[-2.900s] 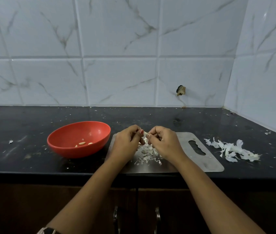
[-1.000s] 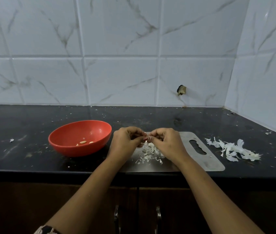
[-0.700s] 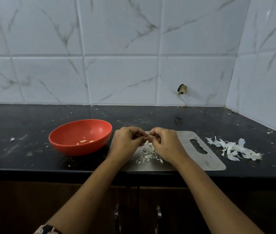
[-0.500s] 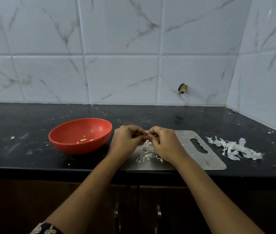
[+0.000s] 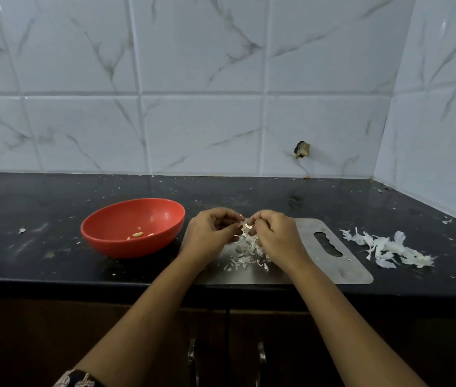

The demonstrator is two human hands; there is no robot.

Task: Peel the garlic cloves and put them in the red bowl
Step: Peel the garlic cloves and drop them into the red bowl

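My left hand [image 5: 210,235] and my right hand [image 5: 276,234] meet fingertip to fingertip over a steel cutting board [image 5: 330,263]. Between them they pinch a small garlic clove [image 5: 246,224] with papery skin hanging from it. A heap of peeled skin bits [image 5: 246,252] lies on the board right under the hands. The red bowl [image 5: 134,227] stands on the black counter just left of my left hand. A few peeled cloves [image 5: 138,234] lie in its bottom.
A second pile of white garlic skins [image 5: 388,248] lies on the counter [image 5: 53,208] right of the board. Tiled walls close the back and right side. The counter's front edge runs just below the board, with cabinet doors underneath.
The hands have stayed over the board, working the clove between the fingertips. A strip of skin now shows between them. The bowl has not moved.
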